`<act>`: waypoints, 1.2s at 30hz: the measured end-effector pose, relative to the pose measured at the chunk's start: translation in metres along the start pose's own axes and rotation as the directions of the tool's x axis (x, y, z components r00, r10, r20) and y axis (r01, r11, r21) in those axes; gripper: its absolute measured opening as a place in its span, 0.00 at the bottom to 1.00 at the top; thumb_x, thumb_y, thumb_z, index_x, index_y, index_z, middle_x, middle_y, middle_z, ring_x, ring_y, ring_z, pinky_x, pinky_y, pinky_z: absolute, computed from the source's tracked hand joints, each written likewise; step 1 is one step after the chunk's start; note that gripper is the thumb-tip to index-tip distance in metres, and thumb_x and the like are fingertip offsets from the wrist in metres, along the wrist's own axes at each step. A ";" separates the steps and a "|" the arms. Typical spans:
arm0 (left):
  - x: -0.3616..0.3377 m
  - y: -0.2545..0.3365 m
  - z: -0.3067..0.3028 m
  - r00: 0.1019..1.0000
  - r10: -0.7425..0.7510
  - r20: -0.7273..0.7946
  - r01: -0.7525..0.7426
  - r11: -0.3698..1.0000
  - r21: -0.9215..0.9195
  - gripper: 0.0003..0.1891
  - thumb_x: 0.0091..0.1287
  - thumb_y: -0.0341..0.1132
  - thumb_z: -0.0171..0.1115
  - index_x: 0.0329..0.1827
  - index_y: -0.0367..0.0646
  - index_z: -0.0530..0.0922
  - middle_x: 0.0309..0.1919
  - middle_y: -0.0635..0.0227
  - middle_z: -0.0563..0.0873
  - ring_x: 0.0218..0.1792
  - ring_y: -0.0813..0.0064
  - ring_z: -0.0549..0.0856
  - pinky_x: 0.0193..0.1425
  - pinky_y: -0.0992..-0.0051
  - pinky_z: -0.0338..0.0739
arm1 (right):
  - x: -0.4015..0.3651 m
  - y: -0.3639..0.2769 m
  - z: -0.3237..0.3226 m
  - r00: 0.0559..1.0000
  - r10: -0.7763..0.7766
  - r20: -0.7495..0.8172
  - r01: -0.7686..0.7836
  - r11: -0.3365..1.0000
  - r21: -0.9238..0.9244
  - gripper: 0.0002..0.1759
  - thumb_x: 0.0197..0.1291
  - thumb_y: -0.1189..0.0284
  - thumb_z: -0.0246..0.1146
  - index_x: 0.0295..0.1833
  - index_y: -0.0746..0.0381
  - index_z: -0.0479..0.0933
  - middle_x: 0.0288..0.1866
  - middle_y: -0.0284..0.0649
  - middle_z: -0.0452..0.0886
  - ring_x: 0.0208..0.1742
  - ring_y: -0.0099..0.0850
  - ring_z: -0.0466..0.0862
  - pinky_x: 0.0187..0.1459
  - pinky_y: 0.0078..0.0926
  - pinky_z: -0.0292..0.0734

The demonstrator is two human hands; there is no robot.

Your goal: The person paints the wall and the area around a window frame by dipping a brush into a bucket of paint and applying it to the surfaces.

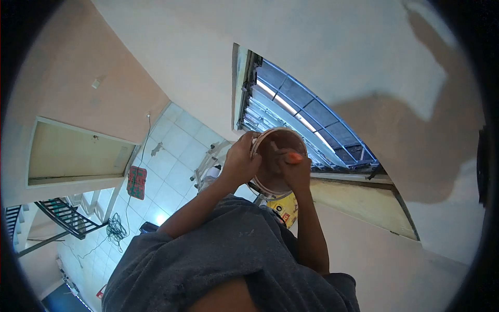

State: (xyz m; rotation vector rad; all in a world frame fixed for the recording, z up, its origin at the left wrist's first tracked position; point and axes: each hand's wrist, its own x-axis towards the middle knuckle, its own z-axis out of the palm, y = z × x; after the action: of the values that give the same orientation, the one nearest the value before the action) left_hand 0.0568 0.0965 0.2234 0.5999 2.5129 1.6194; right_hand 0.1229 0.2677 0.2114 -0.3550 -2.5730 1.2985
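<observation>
A round bucket (274,186) with a pale rim and a brownish inside is held up in front of my body, its mouth tipped toward me. My left hand (241,160) grips the bucket's left rim, fingers curled around it. Over the right side of the opening, my right hand (297,176) is closed around an orange-handled tool (294,157). The tool's other end points into the bucket, and its exact kind does not show. How much the bucket contains is hard to make out.
A barred louvre window (306,119) is set in the wall ahead. Below are a ladder-like metal frame (208,161), a yellow package (285,209), a red patterned object (136,183) and a tangled green cable (117,229) on the tiled floor. A door (78,153) stands left.
</observation>
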 end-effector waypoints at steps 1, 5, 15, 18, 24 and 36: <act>-0.002 0.001 -0.001 0.999 0.033 -0.007 -0.033 0.999 -0.005 0.22 0.52 0.25 0.55 0.54 0.38 0.71 0.32 0.53 0.81 0.30 0.55 0.82 0.38 0.62 0.76 | -0.009 -0.010 -0.012 0.990 0.138 -0.020 -0.134 0.983 0.128 0.09 0.50 0.73 0.67 0.38 0.64 0.84 0.31 0.42 0.85 0.33 0.34 0.85 0.38 0.31 0.79; -0.002 0.001 -0.002 0.997 0.071 0.000 -0.071 0.997 0.025 0.22 0.53 0.25 0.55 0.54 0.37 0.71 0.32 0.53 0.81 0.30 0.57 0.82 0.37 0.63 0.76 | -0.032 -0.013 -0.050 0.935 0.346 -0.073 -0.279 0.849 0.448 0.07 0.55 0.78 0.66 0.40 0.67 0.83 0.35 0.37 0.84 0.35 0.23 0.82 0.39 0.23 0.80; -0.004 0.005 0.001 0.998 0.019 0.067 -0.017 0.999 -0.035 0.22 0.53 0.26 0.57 0.54 0.36 0.72 0.32 0.55 0.83 0.34 0.61 0.84 0.41 0.64 0.77 | -0.066 -0.008 -0.068 0.851 0.502 -0.154 -0.201 0.583 0.787 0.08 0.59 0.78 0.63 0.43 0.67 0.75 0.42 0.43 0.79 0.42 0.35 0.84 0.45 0.35 0.86; 0.000 0.014 -0.006 0.992 -0.041 0.118 0.045 0.999 -0.030 0.22 0.53 0.27 0.56 0.54 0.35 0.72 0.34 0.54 0.84 0.38 0.62 0.85 0.44 0.65 0.77 | -0.069 0.010 -0.065 0.857 0.505 -0.100 -0.127 0.397 0.909 0.09 0.60 0.76 0.63 0.46 0.65 0.74 0.44 0.43 0.79 0.45 0.37 0.83 0.48 0.36 0.85; 0.009 0.006 0.005 0.991 -0.072 0.114 0.091 0.982 -0.165 0.19 0.53 0.29 0.58 0.50 0.36 0.74 0.36 0.48 0.83 0.39 0.52 0.84 0.43 0.60 0.76 | -0.070 0.011 -0.063 0.855 0.506 -0.113 0.084 0.080 0.993 0.10 0.61 0.77 0.62 0.47 0.64 0.74 0.45 0.45 0.81 0.47 0.38 0.84 0.49 0.37 0.85; 0.020 0.014 0.014 0.991 -0.075 0.114 0.093 0.983 -0.159 0.20 0.54 0.28 0.57 0.52 0.37 0.72 0.37 0.47 0.83 0.42 0.48 0.83 0.46 0.57 0.76 | -0.069 0.013 -0.066 0.893 0.408 -0.191 0.220 -0.023 0.975 0.13 0.64 0.71 0.61 0.52 0.64 0.74 0.54 0.45 0.78 0.57 0.35 0.79 0.54 0.32 0.83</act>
State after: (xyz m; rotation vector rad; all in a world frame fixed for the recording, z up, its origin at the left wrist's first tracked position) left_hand 0.0459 0.1213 0.2320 0.5387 2.2694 1.6940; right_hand 0.2102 0.3028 0.2317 -0.4098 -0.6096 2.3627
